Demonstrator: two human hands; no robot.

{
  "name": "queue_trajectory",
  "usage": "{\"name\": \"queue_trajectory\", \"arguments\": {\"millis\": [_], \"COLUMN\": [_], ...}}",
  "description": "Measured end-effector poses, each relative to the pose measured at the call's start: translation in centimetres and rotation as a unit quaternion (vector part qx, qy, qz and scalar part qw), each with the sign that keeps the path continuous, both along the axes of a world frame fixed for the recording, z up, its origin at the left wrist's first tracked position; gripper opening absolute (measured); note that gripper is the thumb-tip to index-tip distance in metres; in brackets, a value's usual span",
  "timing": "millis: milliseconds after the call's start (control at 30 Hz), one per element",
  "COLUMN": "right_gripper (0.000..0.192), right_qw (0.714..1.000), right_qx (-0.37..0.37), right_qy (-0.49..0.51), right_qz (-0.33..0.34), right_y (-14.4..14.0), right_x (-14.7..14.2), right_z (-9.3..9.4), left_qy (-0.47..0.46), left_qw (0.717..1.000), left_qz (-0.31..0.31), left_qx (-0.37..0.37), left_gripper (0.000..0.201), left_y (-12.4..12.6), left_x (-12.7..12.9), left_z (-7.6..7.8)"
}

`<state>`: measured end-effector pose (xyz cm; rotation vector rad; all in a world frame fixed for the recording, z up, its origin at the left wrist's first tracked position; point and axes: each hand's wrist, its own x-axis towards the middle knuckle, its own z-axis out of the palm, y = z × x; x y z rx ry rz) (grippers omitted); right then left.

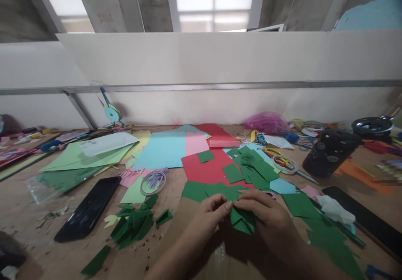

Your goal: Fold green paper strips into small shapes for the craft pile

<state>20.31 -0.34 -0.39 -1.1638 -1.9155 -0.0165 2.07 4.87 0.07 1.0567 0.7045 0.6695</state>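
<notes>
A folded piece of green paper (pixel 241 221) is pinched between my two hands near the table's front. My left hand (pixel 212 213) grips its left edge with thumb and forefinger. From the other side my right hand (pixel 272 217) closes on it, the fingers bent over the paper and partly hiding it. Just beyond the hands lies a flat green sheet (pixel 195 190). Behind that, green paper squares (pixel 257 169) are heaped partly on a red sheet (pixel 192 169). To the left sits a pile of folded green pieces (pixel 135 225).
A black phone (pixel 88 208) lies left, a dark phone (pixel 370 219) right. One tape roll (pixel 153 182) rests left of centre, another (pixel 285 164) beside yellow-handled scissors (pixel 272 154). A black cylinder (pixel 329 153) stands at the right. White panels (pixel 207 62) rise behind the table.
</notes>
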Motion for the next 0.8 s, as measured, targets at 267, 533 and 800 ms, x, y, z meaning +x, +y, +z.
{"name": "queue_trajectory", "arguments": {"millis": [267, 533, 800], "right_gripper": [0.024, 0.021, 0.012], "right_qw": [0.995, 0.986, 0.964], "right_qx": [-0.094, -0.143, -0.229], "right_qy": [0.020, 0.045, 0.129], "right_qz": [0.041, 0.068, 0.047], "right_y": [0.0, 0.0, 0.0], "right_x": [0.4, 0.5, -0.3], "right_z": [0.9, 0.5, 1.1], "left_qy": [-0.115, -0.111, -0.101], "left_qw": [0.980, 0.988, 0.990], "left_qz": [0.089, 0.058, 0.060], "left_qx": [-0.133, -0.095, -0.073], "left_gripper": [0.034, 0.038, 0.036], "left_y": [0.3, -0.1, 0.0], "left_x": [0.4, 0.3, 0.7], "left_z": [-0.5, 0.5, 0.4]}}
